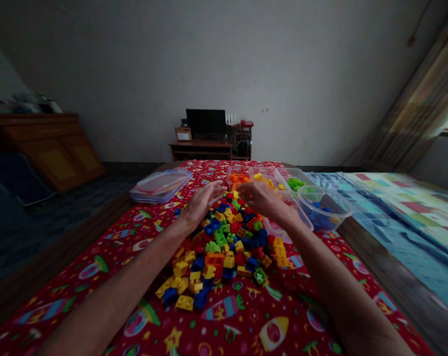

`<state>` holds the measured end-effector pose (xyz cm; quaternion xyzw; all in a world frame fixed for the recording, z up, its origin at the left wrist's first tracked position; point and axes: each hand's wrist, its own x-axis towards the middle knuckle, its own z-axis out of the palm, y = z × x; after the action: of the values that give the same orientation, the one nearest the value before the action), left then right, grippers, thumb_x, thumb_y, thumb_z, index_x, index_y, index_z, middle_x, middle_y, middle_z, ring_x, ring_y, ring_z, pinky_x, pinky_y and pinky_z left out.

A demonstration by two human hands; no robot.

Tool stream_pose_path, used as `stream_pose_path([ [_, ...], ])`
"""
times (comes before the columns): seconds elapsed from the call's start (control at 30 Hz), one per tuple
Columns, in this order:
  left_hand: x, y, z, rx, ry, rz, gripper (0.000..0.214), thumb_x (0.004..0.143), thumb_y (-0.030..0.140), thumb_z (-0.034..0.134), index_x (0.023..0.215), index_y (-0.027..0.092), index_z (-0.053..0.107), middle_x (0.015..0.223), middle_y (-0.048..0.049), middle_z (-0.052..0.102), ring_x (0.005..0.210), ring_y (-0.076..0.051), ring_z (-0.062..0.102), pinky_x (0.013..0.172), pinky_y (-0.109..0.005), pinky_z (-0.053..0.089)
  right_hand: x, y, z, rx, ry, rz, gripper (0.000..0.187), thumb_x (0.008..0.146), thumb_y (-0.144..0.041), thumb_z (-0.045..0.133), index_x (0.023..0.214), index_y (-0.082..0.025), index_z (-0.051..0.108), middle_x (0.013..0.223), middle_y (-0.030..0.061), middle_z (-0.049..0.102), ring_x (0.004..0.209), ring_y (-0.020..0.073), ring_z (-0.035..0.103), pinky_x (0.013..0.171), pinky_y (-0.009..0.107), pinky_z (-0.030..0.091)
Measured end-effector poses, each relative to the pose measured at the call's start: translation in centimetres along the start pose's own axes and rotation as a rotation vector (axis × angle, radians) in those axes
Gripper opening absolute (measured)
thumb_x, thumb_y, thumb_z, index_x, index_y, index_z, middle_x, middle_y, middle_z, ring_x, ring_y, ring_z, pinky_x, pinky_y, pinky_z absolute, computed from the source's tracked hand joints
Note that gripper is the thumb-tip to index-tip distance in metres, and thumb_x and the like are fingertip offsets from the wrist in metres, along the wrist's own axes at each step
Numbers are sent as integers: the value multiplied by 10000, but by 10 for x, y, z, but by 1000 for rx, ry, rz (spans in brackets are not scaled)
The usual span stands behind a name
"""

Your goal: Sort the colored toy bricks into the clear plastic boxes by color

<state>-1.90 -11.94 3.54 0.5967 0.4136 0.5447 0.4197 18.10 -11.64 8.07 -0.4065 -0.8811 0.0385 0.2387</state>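
A large heap of toy building blocks [229,242] in yellow, blue, green, red and orange lies in front of me. My left hand [205,200] is over the far left side of the heap, fingers stretched out and slightly apart, with nothing visible in it. Facing it across the far end, my right hand [261,197] has loosely bent fingers that point left; no block shows in them. A clear divided box [307,217] stands beyond and right of my right hand, with orange, yellow and green blocks in separate compartments. Part of it is hidden by my right hand and forearm.
A round clear tub [342,210] with blue blocks stands right of the box. Stacked plastic lids [160,185] lie at the left of the red patterned tablecloth [135,247]. A bed [405,212] adjoins on the right; a desk with a monitor [206,122] stands behind.
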Motion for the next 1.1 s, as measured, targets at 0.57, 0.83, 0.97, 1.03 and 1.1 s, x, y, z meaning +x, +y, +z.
stream_pose_path([
  [0.57,-8,-9,-20,1029,-203,133,273,734,365,555,880,213,728,923,-65,724,866,-256,646,806,-332,485,1,-14,52,-114,-131,-86,165,871,-154,483,893,-134,646,798,72,646,666,125,504,594,245,297],
  [0.83,2,1,-51,770,-128,73,342,693,450,567,863,204,734,790,-38,726,727,-212,635,649,-276,479,-1,-2,28,-49,41,-41,175,779,-102,512,890,-151,638,813,67,636,704,142,497,637,251,326],
  [0.97,5,5,-63,681,-100,34,412,663,488,616,938,196,711,694,-14,683,649,-187,614,584,-258,451,0,1,27,-9,140,-48,151,815,-123,504,894,-147,630,841,71,640,737,144,510,682,253,351],
  [1.03,4,7,-63,656,-93,-12,466,662,494,638,1013,192,690,640,1,661,586,-175,598,535,-250,426,1,-3,26,4,132,-33,157,808,-108,508,897,-142,633,839,72,642,739,143,520,681,250,352],
  [1.1,2,9,-59,603,-87,-45,545,657,505,663,1095,180,657,599,11,641,533,-170,581,500,-251,408,1,-8,25,23,104,-41,180,810,-106,514,933,-141,640,831,68,646,724,139,526,665,246,347],
])
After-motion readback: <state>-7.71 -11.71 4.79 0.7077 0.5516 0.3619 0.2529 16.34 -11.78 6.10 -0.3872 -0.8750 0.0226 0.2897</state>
